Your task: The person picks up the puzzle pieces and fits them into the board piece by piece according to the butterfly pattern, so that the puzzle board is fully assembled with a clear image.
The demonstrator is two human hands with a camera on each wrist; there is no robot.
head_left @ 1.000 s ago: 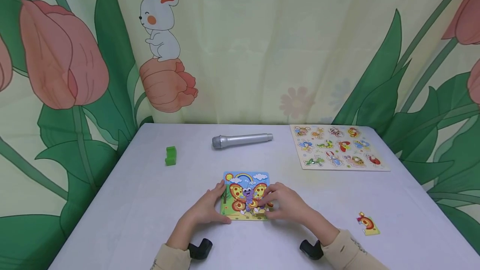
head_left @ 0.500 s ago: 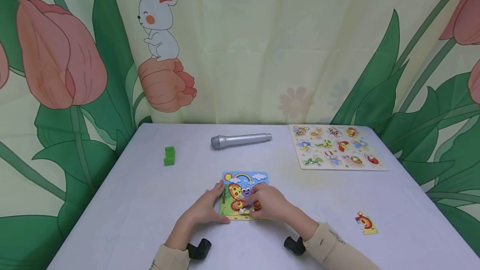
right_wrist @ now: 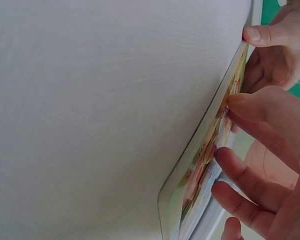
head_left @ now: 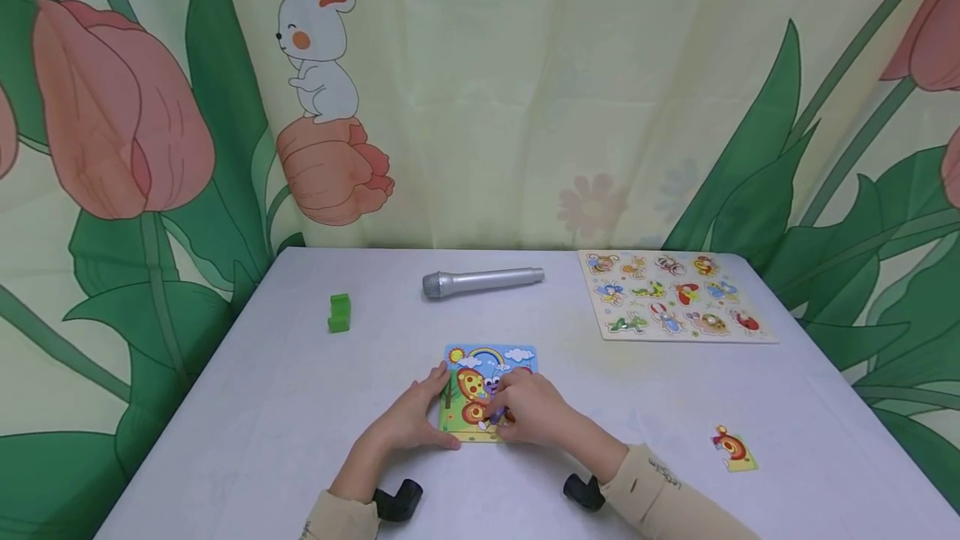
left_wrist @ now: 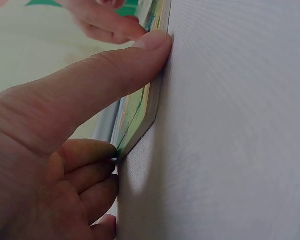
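A square butterfly jigsaw puzzle (head_left: pixel 491 354) lies flat on the table in front of the person. My left hand (head_left: pixel 408 417) holds its left side, with the thumb at the near corner and the fingers along the edge. Over the puzzle's right half, my right hand (head_left: pixel 536 411) pinches a small puzzle piece (right_wrist: pixel 224 111) at the board's surface between thumb and index finger, its shape mostly hidden by them. The other right fingers touch or hover just over the picture. Off to the right lies a loose puzzle piece (head_left: pixel 735 449) with a red and orange swirl.
Behind the puzzle is a silver toy microphone (head_left: pixel 483 282). A green block (head_left: pixel 340 312) stands at the left. An insect peg puzzle board (head_left: pixel 675 297) occupies the back right of the white table (head_left: pixel 247 440). A printed curtain (head_left: pixel 480 90) hangs behind.
My right hand has moved left from the puzzle's right edge to its middle, covering the right wing of the butterfly. The left hand keeps its hold on the left side.
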